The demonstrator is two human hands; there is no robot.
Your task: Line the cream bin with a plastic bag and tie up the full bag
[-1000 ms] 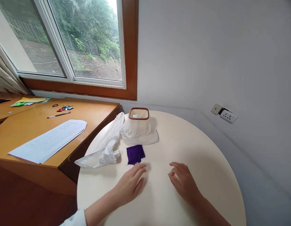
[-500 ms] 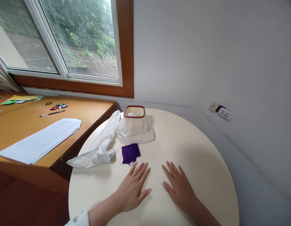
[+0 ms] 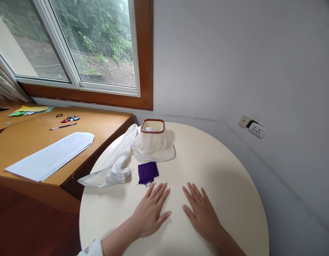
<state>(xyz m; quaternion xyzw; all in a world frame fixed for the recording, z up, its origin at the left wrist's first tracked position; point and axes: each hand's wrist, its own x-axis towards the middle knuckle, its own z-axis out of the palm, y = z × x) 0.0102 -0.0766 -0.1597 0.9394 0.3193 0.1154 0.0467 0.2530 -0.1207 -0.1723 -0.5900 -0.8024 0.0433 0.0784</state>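
My left hand (image 3: 151,211) lies flat on the round cream table (image 3: 201,149), fingers stretched out and holding nothing. Just beyond its fingertips is a folded piece of purple cloth (image 3: 147,172) with frayed edges. To the right, my right hand (image 3: 200,211) also rests palm down with its fingers apart, touching only the tabletop. Farther back stands a small cream bin (image 3: 153,141) with a brown rim and something white inside. Around its base and to its left spreads a crumpled white plastic bag (image 3: 115,172).
A wooden desk (image 3: 108,122) adjoins the table at the left, with sheets of paper (image 3: 54,154), a pen (image 3: 63,126), keys (image 3: 71,118) and coloured papers (image 3: 31,110). Behind are a window (image 3: 100,46) and a grey wall with a power socket (image 3: 257,130).
The view has shifted very slightly, so the desk and window appear a little farther right. Both hands and the things on the table stay in place.
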